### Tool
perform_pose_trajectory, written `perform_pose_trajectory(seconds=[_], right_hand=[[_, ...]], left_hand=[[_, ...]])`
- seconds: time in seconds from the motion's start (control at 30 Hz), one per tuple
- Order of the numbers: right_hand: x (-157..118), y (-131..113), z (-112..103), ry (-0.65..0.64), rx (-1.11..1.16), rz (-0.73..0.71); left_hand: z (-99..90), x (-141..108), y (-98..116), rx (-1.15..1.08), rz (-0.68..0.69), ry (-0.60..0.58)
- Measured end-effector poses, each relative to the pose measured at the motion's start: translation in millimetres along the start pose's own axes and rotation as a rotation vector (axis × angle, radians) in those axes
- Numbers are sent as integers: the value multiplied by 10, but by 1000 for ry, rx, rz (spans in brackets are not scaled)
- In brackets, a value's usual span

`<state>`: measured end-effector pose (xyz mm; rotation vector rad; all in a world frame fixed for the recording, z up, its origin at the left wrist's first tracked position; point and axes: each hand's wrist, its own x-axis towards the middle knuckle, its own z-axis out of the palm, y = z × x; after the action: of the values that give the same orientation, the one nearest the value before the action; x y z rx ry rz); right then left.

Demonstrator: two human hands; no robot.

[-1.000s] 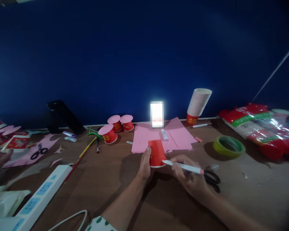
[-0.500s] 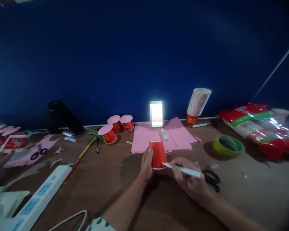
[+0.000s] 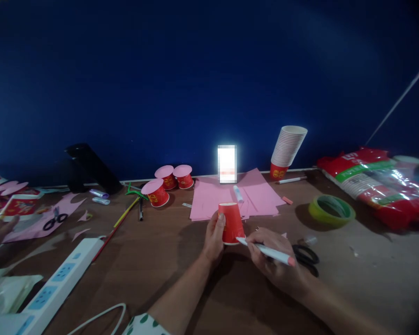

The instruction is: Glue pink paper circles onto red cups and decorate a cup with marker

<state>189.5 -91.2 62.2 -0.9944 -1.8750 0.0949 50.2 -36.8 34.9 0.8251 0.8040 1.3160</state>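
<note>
An upside-down red paper cup [image 3: 232,222] is in my left hand [image 3: 214,236], with the thumb along its side and the fingers behind it. My right hand [image 3: 270,251] grips a white marker [image 3: 274,254] with a pinkish-red end. The marker's tip meets the cup's side close to its lower rim, and faint marks show on the red there. Just behind the cup lie pink paper sheets [image 3: 209,197] with a small white tube [image 3: 238,194] on top. Black scissor handles [image 3: 306,258] show beside my right hand; the blades are hidden.
Left of the sheets stand red cups topped with pink discs [image 3: 154,187]. A stack of paper cups [image 3: 289,146], green tape [image 3: 331,211] and a red plastic package [image 3: 373,186] are on the right. A power strip [image 3: 64,274] and another person's hand [image 3: 0,235] are on the left.
The cup has shifted slightly right and tilted a little in my left hand. The marker has turned slightly, its tip still at the cup's lower side.
</note>
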Motion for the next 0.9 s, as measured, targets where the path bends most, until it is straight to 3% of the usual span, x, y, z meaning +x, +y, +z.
perform_pose_trajectory(seconds=[0.1, 0.3, 0.53, 0.7, 0.9], right_hand=[[-8, 3, 5, -71, -11, -3], [18, -19, -4, 43, -1, 36], [8, -4, -7, -10, -28, 52], [15, -8, -21, 28, -10, 64], [17, 6, -28, 12, 50, 170]], left_hand=[[12, -5, 2, -19, -7, 12], [10, 3, 1, -3, 9, -11], [-21, 32, -41, -35, 16, 34], [-25, 32, -35, -18, 31, 66], [-45, 39, -56, 9, 47, 46]])
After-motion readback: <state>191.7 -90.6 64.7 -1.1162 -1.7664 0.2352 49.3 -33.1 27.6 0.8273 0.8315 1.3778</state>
